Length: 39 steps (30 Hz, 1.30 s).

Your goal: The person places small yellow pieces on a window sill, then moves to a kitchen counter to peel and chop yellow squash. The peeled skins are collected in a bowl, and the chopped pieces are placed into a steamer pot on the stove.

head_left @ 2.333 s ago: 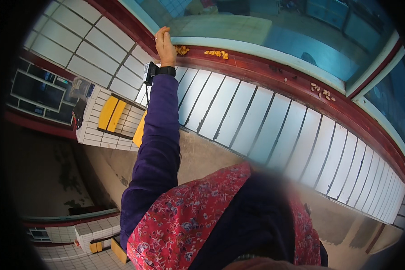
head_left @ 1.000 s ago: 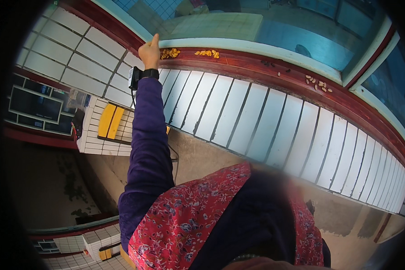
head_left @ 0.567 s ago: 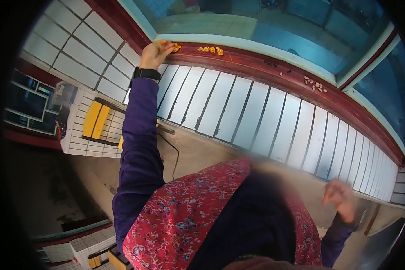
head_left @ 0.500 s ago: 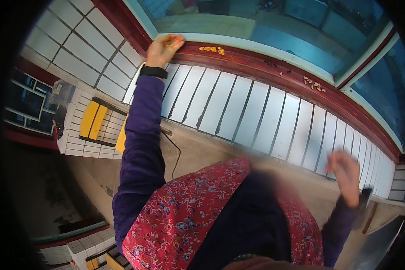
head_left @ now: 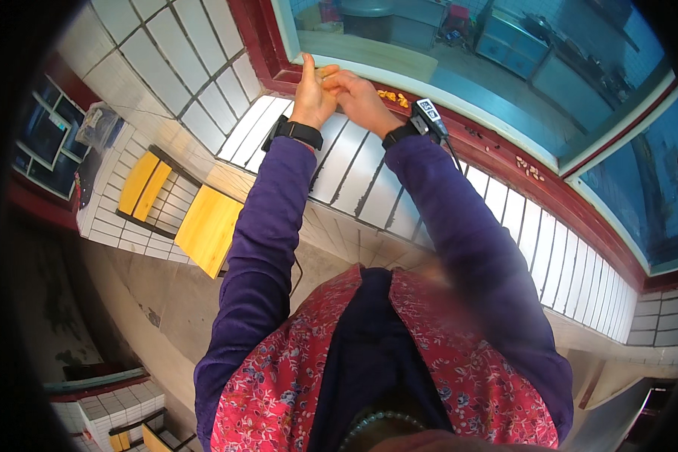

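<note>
My left hand (head_left: 314,99) is over the far left end of the red window sill (head_left: 459,126), palm turned up, with thumb and fingers apart. Reaching across from the right, my right hand (head_left: 362,104) has its fingers drawn together against the left palm and fingers. Whatever lies between the hands is hidden. Just right of them, a small row of yellow kernels (head_left: 393,98) rests on the sill. Farther right are a few dark seeds (head_left: 474,134) and a cluster of pale pinkish seeds (head_left: 529,169). Both wrists wear black bands; a small device with a screen (head_left: 428,113) is on the right one.
Behind the sill stands a window (head_left: 497,90) with a pale blue frame. White tiles (head_left: 369,169) cover the ledge in front. A yellow wooden chair (head_left: 209,230) is at the left, near a tiled wall (head_left: 192,60). A cable (head_left: 455,154) hangs from the right wrist device.
My right hand has come up from the lower right to meet my left hand. The view has shifted, and the yellow chair's seat shows more fully.
</note>
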Motion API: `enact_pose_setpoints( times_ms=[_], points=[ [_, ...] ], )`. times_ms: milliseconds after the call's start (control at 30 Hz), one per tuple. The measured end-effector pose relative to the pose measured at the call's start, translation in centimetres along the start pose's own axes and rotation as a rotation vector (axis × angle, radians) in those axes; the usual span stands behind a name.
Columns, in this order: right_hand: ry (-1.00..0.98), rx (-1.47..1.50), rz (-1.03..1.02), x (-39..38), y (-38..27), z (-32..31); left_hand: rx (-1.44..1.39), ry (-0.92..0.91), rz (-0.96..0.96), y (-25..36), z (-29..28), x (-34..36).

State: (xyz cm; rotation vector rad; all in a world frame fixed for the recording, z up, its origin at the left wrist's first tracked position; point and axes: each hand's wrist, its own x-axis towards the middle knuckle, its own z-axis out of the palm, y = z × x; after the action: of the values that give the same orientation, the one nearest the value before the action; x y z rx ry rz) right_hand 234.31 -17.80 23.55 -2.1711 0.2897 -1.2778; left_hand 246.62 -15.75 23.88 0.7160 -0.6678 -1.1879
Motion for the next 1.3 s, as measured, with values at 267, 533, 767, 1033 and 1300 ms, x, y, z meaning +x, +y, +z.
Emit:
enact_pose_setpoints(
  times_ms=[267,533,767,1033,1300],
  points=[
    [0.044,-0.016,0.353,0.0,4.7,0.5,0.436,0.245,0.163,1.4,-6.4,0.8],
    [0.005,-0.045,0.311,-0.9,0.6,-1.7,1.562,-0.267,0.739,-0.5,-6.7,1.8],
    [-0.012,0.012,0.329,-4.5,-4.6,-7.4,1.480,-0.047,0.993,0.9,-7.5,2.8],
    [0.059,0.017,0.455,-8.2,-7.3,-10.2,1.572,-0.062,0.993,0.9,-9.9,5.6],
    [0.038,-0.049,0.459,-9.3,-8.0,-10.1,1.644,-0.178,0.994,1.1,-8.0,4.0]
  ],
)
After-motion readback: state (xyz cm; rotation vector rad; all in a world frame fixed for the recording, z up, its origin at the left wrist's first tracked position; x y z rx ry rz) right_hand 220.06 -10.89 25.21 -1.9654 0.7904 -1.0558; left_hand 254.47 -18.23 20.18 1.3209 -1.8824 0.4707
